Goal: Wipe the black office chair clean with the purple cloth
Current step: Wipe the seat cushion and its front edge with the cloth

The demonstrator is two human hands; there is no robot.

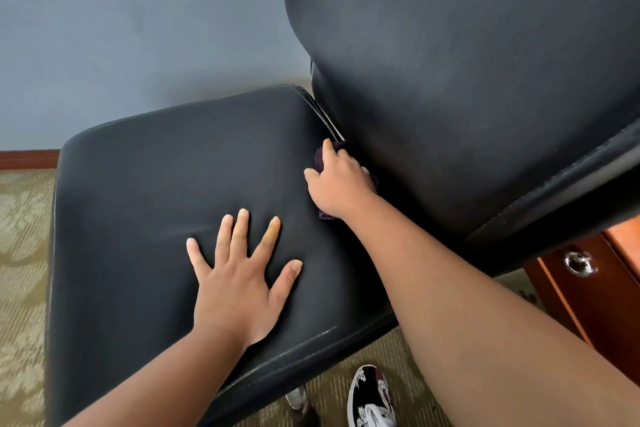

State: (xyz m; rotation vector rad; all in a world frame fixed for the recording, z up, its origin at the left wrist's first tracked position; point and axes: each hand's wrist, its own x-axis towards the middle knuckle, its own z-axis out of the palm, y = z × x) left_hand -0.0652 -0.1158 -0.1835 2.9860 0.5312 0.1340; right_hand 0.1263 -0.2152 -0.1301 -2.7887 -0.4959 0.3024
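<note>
right now the right hand (337, 184) grips the purple cloth (320, 159), bunched into the crease where seat (156, 166) meets backrest (450, 62). left hand (239, 274) lies flat and spread on the seat, bracing; if it eases off, the office chair could swivel away, and the wadded cloth may skip the seam.

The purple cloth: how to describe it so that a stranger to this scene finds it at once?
On the black office chair, follow the seat back to the crease under the backrest. There the right hand grips the purple cloth. Only dark purple edges show around the hand, against black upholstery.
</note>
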